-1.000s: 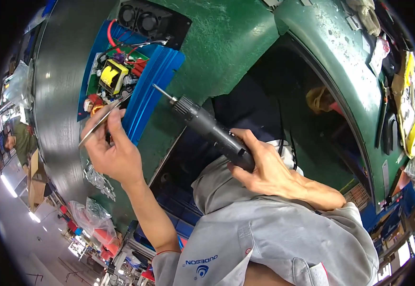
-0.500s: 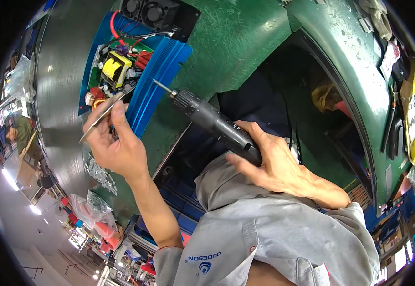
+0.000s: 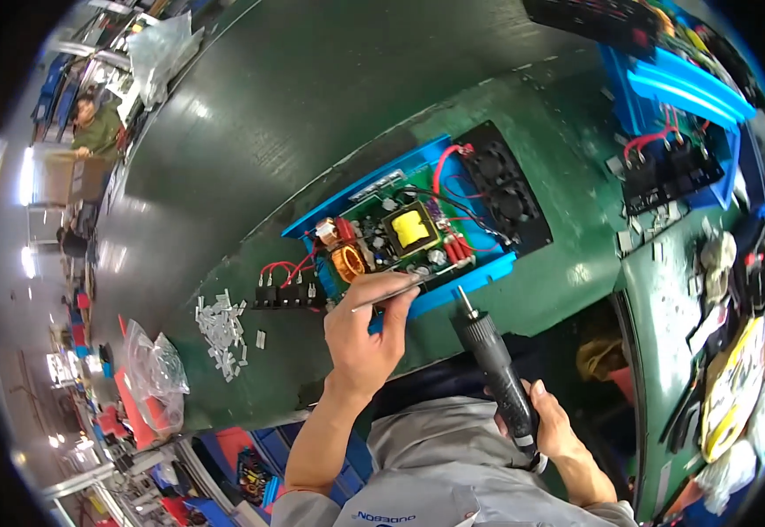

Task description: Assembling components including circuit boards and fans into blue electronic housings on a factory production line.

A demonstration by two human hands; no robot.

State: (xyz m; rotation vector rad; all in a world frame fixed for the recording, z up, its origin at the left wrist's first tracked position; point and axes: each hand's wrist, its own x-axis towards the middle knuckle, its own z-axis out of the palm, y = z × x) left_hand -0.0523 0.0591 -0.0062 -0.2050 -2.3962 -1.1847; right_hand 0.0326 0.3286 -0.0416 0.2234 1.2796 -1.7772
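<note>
My left hand (image 3: pixel 363 338) pinches a thin pair of metal tweezers (image 3: pixel 386 298), its tip reaching over the near side of an open blue metal housing (image 3: pixel 489 270). Inside the housing lies a circuit board with a yellow transformer (image 3: pixel 412 227), a copper-wound coil (image 3: pixel 346 263) and red wires. A black panel with two fans (image 3: pixel 509 190) is at its right end; a black panel with red leads (image 3: pixel 287 296) sits at the left end. In my right hand (image 3: pixel 556 429) is a black electric screwdriver (image 3: pixel 498 369), bit pointing up toward the housing's near edge, apart from it.
Several small clear-grey pieces (image 3: pixel 221 334) lie heaped left of the housing on the green bench. Another blue housing (image 3: pixel 690 88) with a black panel stands at the far right. Plastic bags (image 3: pixel 158 378) hang at the left edge. A person (image 3: pixel 97 127) is in the far left background.
The view has swung, so the housing now appears nearer the middle and turned. The screwdriver has tilted more upright, lower in view. The tweezers stay in my left hand, now over the housing's near side.
</note>
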